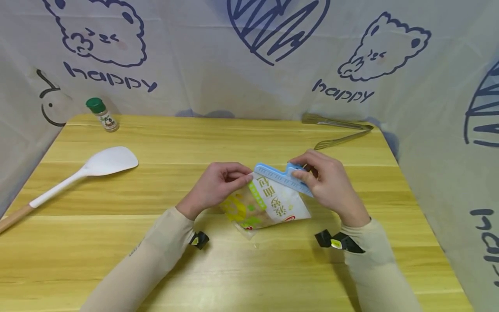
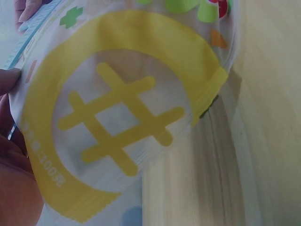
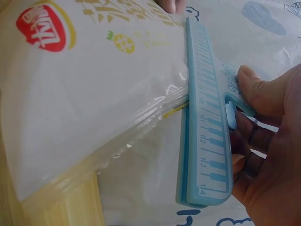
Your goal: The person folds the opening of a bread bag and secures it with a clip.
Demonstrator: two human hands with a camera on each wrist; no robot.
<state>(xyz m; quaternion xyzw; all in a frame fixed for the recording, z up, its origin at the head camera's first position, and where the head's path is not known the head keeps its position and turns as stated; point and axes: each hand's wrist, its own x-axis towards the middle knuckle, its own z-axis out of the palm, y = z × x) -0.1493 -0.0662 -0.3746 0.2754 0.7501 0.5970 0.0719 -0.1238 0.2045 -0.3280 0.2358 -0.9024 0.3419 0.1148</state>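
A white, yellow and green plastic food bag (image 1: 278, 201) with printed characters is held tilted over the table in the head view. My left hand (image 1: 218, 184) pinches its upper left edge between thumb and fingers. A long blue bag clip (image 1: 278, 175) with a ruler-like printed scale lies along the bag's top edge. My right hand (image 1: 327, 182) grips the clip's handle, thumb on the near side. In the right wrist view the clip (image 3: 207, 132) has the bag's edge between its bars, and its lower end extends past the bag. The bag's yellow ring print (image 2: 127, 28) fills the left wrist view.
A white spatula (image 1: 111, 161) with a wooden handle lies on the wooden table (image 1: 175, 268) at left. Behind it stands a green-capped seasoning bottle (image 1: 103, 115). Metal tongs (image 1: 343, 125) lie at the back right. White cloth with drawings (image 1: 195, 56) surrounds the table.
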